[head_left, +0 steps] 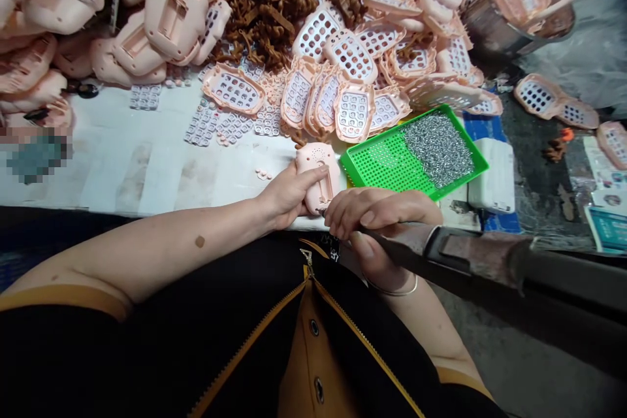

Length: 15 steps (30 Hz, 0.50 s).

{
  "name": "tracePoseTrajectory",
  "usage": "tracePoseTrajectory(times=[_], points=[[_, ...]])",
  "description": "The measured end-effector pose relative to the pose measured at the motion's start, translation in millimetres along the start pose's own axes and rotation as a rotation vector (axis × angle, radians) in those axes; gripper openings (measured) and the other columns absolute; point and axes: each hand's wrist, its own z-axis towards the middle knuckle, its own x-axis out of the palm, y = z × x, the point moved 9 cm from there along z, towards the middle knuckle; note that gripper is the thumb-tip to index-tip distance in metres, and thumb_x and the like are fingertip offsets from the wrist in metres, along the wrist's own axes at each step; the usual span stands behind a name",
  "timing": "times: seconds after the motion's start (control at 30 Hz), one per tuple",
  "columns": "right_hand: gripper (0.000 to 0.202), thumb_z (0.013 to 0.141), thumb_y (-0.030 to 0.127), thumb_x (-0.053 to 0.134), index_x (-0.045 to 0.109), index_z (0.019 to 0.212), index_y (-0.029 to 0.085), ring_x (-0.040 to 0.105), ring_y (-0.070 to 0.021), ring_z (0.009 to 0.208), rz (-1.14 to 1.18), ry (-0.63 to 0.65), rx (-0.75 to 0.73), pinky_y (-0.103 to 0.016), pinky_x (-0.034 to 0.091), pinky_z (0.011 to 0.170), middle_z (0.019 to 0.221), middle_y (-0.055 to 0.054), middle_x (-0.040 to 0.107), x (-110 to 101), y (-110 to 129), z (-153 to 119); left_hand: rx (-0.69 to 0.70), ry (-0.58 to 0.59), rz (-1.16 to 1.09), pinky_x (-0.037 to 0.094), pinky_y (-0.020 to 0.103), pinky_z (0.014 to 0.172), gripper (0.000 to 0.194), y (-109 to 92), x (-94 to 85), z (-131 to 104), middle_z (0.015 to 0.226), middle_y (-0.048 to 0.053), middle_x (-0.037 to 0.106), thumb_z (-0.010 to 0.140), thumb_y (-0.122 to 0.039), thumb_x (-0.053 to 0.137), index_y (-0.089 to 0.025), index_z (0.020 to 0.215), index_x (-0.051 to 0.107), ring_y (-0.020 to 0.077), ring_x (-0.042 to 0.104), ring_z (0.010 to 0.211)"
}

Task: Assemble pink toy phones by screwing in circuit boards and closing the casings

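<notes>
My left hand (287, 192) is closed around a pink plastic toy casing (318, 170) at the table's front edge. The casing shows its back, with a long battery recess and a cluster of small speaker holes. My right hand (379, 212) grips a dark, long-bodied electric screwdriver (455, 251) that runs off to the right. Its tip is at the casing's lower edge, partly hidden by my fingers. Just beyond my right hand lies a green perforated tray (377, 160) with a heap of small silvery screws (438, 147) in it.
Pink casing halves with button holes (350, 55) pile up at the back, beside brown plastic pieces (264, 10). Assembled pink casings (176, 10) are stacked at left. Clear button sheets (203, 121) lie mid-table. A metal bucket (494, 26) and a white box (491, 176) stand at right.
</notes>
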Motion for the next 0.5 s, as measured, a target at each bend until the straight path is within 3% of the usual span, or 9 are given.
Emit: tracePoseTrajectory(times=[0.23,0.37,0.5], points=[[0.015,0.081,0.019,0.065,0.058,0.092,0.027,0.056,-0.0126,0.046,0.032,-0.048,0.025,-0.029,0.051,0.045,0.059,0.006,0.054,-4.9,-0.7,-4.6,-0.001,0.049,-0.015,0.055,0.034,0.067,0.035,2.6,-0.2,3.4,0.085,0.004,0.068,0.082,-0.025,0.069,-0.022,0.114,0.054,0.0170,0.064,0.069],[0.026,0.080,0.038,0.070,0.058,0.103,0.035,0.051,-0.0134,0.044,-0.088,-0.154,0.038,-0.031,0.049,0.045,0.059,0.006,0.052,-18.4,19.1,-6.5,-0.022,0.171,-0.056,0.057,0.038,0.073,0.036,4.7,1.5,1.4,0.092,0.005,0.071,0.078,-0.023,0.073,-0.021,0.111,0.058,0.0190,0.067,0.077],[0.036,0.075,0.061,0.067,0.063,0.089,0.028,0.053,-0.0172,0.049,-0.127,-0.322,0.077,-0.039,0.051,0.048,0.066,0.001,0.051,-58.7,42.2,-25.7,-0.005,0.315,-0.099,0.056,0.037,0.083,0.036,-1.6,0.0,-11.7,0.094,0.008,0.072,0.069,-0.018,0.081,-0.014,0.101,0.067,0.0188,0.068,0.084]])
